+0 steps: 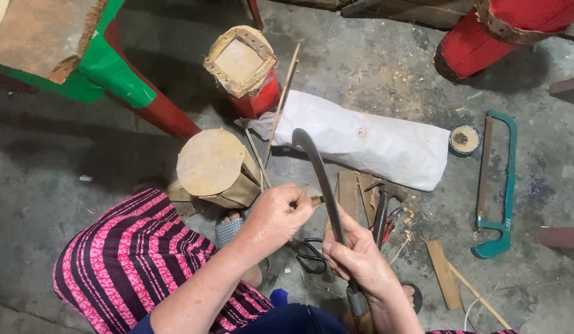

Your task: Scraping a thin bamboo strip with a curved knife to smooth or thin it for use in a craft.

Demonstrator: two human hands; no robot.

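Right hand (360, 256) clenching curved knife (321, 179) below blade; left hand (276, 215) pinching thin stick (316, 200) at blade's 9 o'clock — keeping fingers behind edge, shaving lightly.

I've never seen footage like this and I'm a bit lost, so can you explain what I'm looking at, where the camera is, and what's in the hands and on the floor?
There is one picture, taken by a camera worn on a person's head and looking down at their own two bare hands above a concrete floor.

The right hand grips a curved dark blade by its handle. The left hand pinches a thin stick against that blade.

On the floor lie a small unpainted drum, a red drum with a square top, a white sack, a hammer, black scissors, a green-framed saw and wood scraps.
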